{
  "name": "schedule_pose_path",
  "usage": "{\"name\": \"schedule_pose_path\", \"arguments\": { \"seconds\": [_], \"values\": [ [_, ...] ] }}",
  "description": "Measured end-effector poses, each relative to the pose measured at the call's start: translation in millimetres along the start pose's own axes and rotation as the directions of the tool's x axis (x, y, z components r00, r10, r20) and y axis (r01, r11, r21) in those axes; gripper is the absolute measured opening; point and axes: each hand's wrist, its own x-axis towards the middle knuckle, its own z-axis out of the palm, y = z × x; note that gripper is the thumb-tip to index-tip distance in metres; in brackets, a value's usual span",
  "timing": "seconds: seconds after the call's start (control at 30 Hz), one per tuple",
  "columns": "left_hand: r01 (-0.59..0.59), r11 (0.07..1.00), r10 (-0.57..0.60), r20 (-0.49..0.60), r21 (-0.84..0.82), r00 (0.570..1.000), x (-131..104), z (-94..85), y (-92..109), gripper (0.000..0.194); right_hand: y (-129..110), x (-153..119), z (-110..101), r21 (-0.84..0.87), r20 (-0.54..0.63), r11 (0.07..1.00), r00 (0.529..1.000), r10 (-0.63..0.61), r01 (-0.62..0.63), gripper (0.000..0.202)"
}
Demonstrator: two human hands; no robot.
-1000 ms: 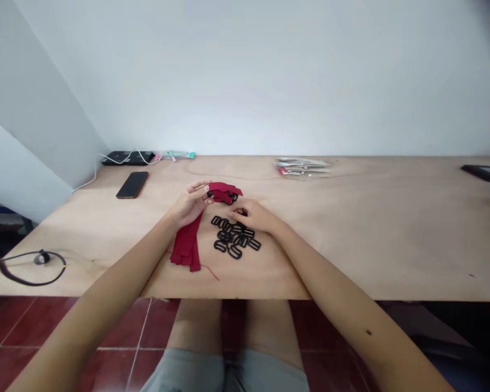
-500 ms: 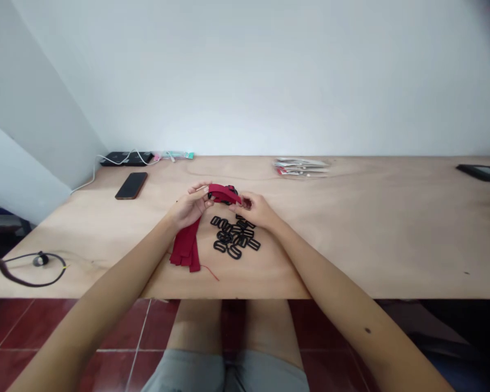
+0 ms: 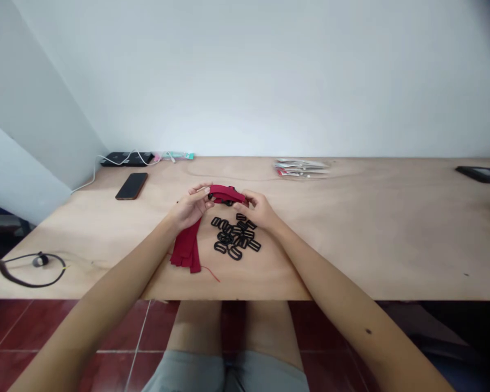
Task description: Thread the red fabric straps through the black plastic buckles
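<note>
A red strap (image 3: 227, 192) with black buckle parts on it is held above the table between both hands. My left hand (image 3: 193, 206) pinches its left end, and my right hand (image 3: 258, 209) grips its right end. Below my left hand several red strips (image 3: 187, 249) lie in an overlapping bundle, with a loose red thread beside them. Several black buckles (image 3: 237, 237) are spread in a loose pile on the table, just below the held strap.
On the wooden table (image 3: 371, 234) lie a phone (image 3: 131, 186), a black box (image 3: 126, 159) with a white cable, packaged items (image 3: 301, 168) near the wall, a looped black cable (image 3: 32, 269) at left and a dark device (image 3: 482, 174) at far right.
The right end of the red strap has shifted slightly right, and the fingers of my right hand have changed position around it. My left hand is nearly unmoved.
</note>
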Motion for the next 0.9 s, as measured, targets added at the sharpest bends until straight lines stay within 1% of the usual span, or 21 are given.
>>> {"name": "schedule_pose_path", "arguments": {
  "seconds": [0.17,0.3,0.4,0.5,0.57,0.63,0.73,0.8,0.9],
  "values": [
    [-0.074,0.997,0.073,-0.047,-0.016,0.996,0.6,4.3,3.5,0.024,7.8,-0.3,2.5,-0.062,-0.011,0.996,0.998,0.062,-0.062,0.04],
    [-0.117,0.993,0.116,-0.046,0.001,0.992,0.5,4.3,6.5,0.031,11.0,-0.5,6.7,-0.009,-0.008,0.999,1.0,0.03,-0.03,0.034],
    [-0.125,0.981,0.128,-0.008,0.148,0.992,-1.1,3.9,2.8,0.034,6.2,-0.3,11.3,0.055,-0.023,0.998,1.0,-0.01,0.011,0.041],
    [-0.155,0.927,0.137,0.076,0.343,0.988,-3.8,4.2,-3.7,0.035,-2.9,-0.5,15.0,0.069,-0.03,0.996,0.998,-0.049,0.051,0.037],
    [-0.201,0.881,0.154,0.141,0.428,0.978,-5.3,4.6,-6.8,0.034,-8.7,-1.2,15.9,0.091,-0.017,0.995,0.999,-0.049,0.051,0.035],
    [-0.235,0.843,0.168,0.176,0.485,0.97,-6.1,4.9,-8.5,0.033,-13.4,-2.2,16.0,0.171,0.018,0.985,1.0,0.006,-0.009,0.037],
    [-0.234,0.799,0.163,0.175,0.554,0.971,-5.4,4.5,-10.4,0.035,-19.5,-3.6,16.5,0.333,0.081,0.936,0.992,0.094,-0.116,0.035],
    [-0.226,0.782,0.159,0.164,0.581,0.974,-4.0,3.6,-12.4,0.036,-23.7,-4.5,17.2,0.442,0.108,0.885,0.988,0.111,-0.148,0.033],
    [-0.227,0.755,0.172,0.147,0.615,0.974,-1.2,0.4,-16.0,0.036,-28.6,-5.5,16.9,0.595,0.159,0.777,0.978,0.136,-0.205,0.029]
  ]
}}
